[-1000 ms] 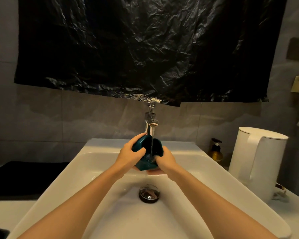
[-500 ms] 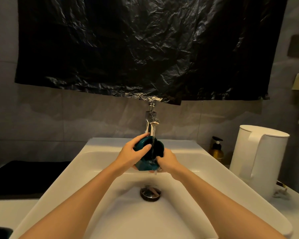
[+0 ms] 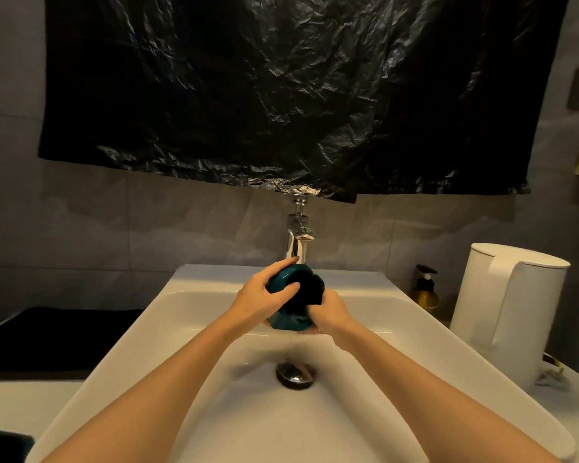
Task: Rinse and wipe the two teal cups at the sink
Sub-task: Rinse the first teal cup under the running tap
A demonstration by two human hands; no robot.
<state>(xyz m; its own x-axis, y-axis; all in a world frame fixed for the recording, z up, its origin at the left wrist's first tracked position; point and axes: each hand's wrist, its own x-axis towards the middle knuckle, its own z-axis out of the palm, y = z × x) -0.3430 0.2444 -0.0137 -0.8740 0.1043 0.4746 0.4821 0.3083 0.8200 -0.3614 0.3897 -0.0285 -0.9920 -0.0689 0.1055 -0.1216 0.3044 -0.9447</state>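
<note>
A teal cup [image 3: 286, 320] is held over the white sink [image 3: 188, 315], just under the chrome tap [image 3: 297, 240]. It is tilted, with its dark mouth turned toward me. My left hand [image 3: 259, 300] grips its left side, thumb across the rim. My right hand [image 3: 331, 312] holds its right side, with fingers curled at the rim and partly hidden by the cup. A teal object [image 3: 4, 442] shows at the bottom left corner, cut off by the frame; I cannot tell if it is the second cup.
The drain [image 3: 296, 374] lies below the hands. A white kettle [image 3: 508, 312] and an amber pump bottle [image 3: 425, 290] stand right of the sink. A black mat [image 3: 47, 335] lies on the left. Black plastic sheeting [image 3: 281, 95] hangs above the tap.
Both hands have lifted the cup closer to the spout and tipped its mouth more toward me. The water stream seen falling into the cup earlier is no longer plain.
</note>
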